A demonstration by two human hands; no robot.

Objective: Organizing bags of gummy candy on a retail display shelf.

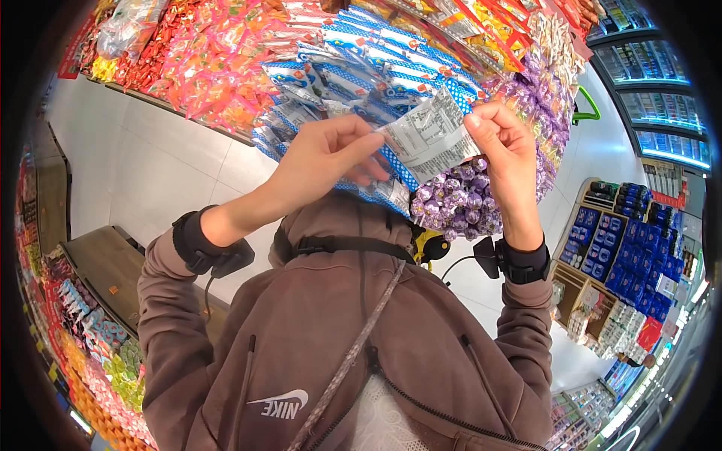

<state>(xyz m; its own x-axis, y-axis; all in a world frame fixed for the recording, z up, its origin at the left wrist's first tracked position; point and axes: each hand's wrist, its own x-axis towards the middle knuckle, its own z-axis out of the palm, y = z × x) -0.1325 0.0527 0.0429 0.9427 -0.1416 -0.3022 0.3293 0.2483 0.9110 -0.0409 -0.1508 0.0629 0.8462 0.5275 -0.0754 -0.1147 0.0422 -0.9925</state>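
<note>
A small snack packet (431,135) with a printed silver-white face and blue polka-dot ends is stretched between my two hands. My left hand (333,155) has its thumb at the packet's left end, its fingers curled beneath and slightly blurred. At the opposite end, the thumb and forefinger of my right hand (499,141) pinch the upper right edge. Below and beyond the packet lies a heap of similar blue-and-white packets (344,79). Purple-wrapped round sweets (459,197) are bunched just under my right hand.
Pink-wrapped sweets (220,67) and red-wrapped sweets (175,34) fill the display at the left, with a clear plastic bag (127,28) on top. Yellow packets (491,34) lie at the upper right. A wooden bench (104,259) stands lower left; shelves of blue packs (637,242) stand right.
</note>
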